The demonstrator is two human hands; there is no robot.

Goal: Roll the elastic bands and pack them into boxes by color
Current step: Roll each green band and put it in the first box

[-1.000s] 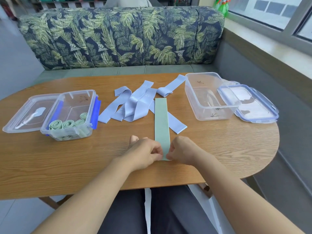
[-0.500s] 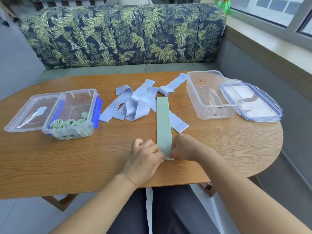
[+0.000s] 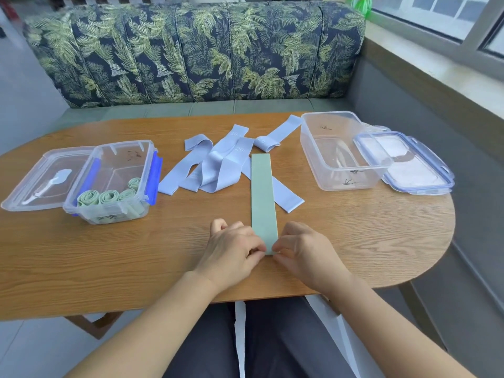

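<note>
A flat green elastic band (image 3: 262, 197) lies lengthwise on the wooden table (image 3: 109, 255), its far end over a pile of several loose light-blue bands (image 3: 215, 170). My left hand (image 3: 231, 249) and my right hand (image 3: 305, 249) pinch the band's near end from either side with their fingertips. The clear box on the left (image 3: 114, 184) holds several rolled green bands (image 3: 109, 197). The clear box on the right (image 3: 341, 151) has nothing in it.
A clear lid (image 3: 41, 178) lies left of the left box. A blue-rimmed lid (image 3: 406, 162) leans against the right box. A leaf-patterned sofa (image 3: 191, 50) stands behind the table, and a window sill (image 3: 436, 58) runs along the right.
Both hands stay at the green band's near end; the fingertips have shifted slightly on it. The band lies flat as before.
</note>
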